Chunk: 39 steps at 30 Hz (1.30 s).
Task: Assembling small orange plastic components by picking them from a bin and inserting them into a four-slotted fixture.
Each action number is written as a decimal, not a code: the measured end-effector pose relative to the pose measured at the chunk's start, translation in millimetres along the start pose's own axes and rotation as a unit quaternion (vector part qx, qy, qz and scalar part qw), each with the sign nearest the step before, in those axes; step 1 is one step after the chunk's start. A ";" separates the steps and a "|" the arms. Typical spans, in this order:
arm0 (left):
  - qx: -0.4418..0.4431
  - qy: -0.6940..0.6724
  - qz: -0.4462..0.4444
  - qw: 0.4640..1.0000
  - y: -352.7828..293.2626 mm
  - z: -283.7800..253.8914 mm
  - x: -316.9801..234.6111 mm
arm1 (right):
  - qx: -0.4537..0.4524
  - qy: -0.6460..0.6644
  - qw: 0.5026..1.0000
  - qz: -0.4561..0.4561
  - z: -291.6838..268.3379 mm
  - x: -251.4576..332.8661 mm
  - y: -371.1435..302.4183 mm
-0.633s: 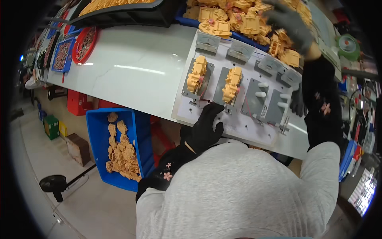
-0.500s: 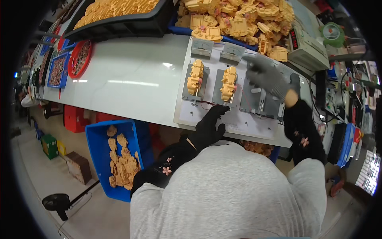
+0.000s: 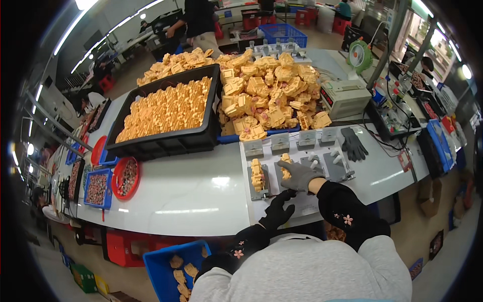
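Note:
My right hand (image 3: 302,177), in a grey glove, has its fingers round a yellow moulded plastic housing (image 3: 286,158) on the second grey fixture from the left. The hand covers much of this housing. In front of that fixture, my left hand (image 3: 277,210) in a black glove reaches over the board's near edge with thumb and forefinger apart; nothing shows in it. Another yellow housing (image 3: 257,175) stands on the leftmost fixture. The fixture farthest right (image 3: 336,166) carries no housing. Small analogue meters (image 3: 279,143) line the back of the white board (image 3: 245,163).
Behind the board lies a heap of yellow housings (image 3: 271,93). A black tray (image 3: 166,147) holds rows of them. At the right are a loose dark glove (image 3: 353,145) and a boxy instrument (image 3: 347,98). A red bowl (image 3: 117,177) and blue bin (image 3: 156,261) are left.
My right hand has moved left from the right-hand fixtures onto the second housing. My left hand stays by the board's front edge. The view has tilted up, showing more of the room.

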<state>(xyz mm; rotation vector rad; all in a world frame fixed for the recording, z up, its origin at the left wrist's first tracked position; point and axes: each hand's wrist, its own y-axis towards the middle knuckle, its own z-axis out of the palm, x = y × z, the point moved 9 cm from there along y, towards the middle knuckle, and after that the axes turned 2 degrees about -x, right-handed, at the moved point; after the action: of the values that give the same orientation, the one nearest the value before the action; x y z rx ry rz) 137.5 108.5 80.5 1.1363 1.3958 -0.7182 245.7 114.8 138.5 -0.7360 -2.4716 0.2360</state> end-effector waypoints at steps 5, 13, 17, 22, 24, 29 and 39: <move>0.089 0.070 0.074 0.991 19.1 -14.2 -10.3 | -0.016 -0.027 1.000 -0.004 2.0 -1.2 1.9; 0.220 -0.095 0.023 0.970 35.3 -3.6 -11.2 | -0.163 0.009 0.986 0.028 -49.2 11.2 5.8; 0.199 -0.033 -0.094 0.975 27.5 -11.7 -10.8 | -0.357 0.113 0.923 -0.084 -128.6 60.9 -12.3; -0.167 0.193 0.147 0.956 -17.5 -59.1 -83.1 | -0.334 0.029 0.936 -0.109 -70.9 73.4 21.6; -0.292 0.240 0.103 0.920 -31.2 -79.6 -69.5 | -0.257 0.035 0.964 -0.065 -26.0 76.9 35.2; -0.250 0.122 0.089 0.956 -39.1 -75.9 -42.9 | -0.217 0.049 0.970 0.095 3.4 71.7 43.1; -0.107 0.062 0.051 0.991 -30.7 -77.2 -32.8 | -0.233 0.110 0.958 0.126 -14.3 77.2 40.9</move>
<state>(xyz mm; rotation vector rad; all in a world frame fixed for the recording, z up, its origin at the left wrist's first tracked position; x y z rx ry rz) 76.5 160.7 119.9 1.0876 1.4700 -0.4186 218.0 191.6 172.7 -1.2053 -2.2318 -0.3365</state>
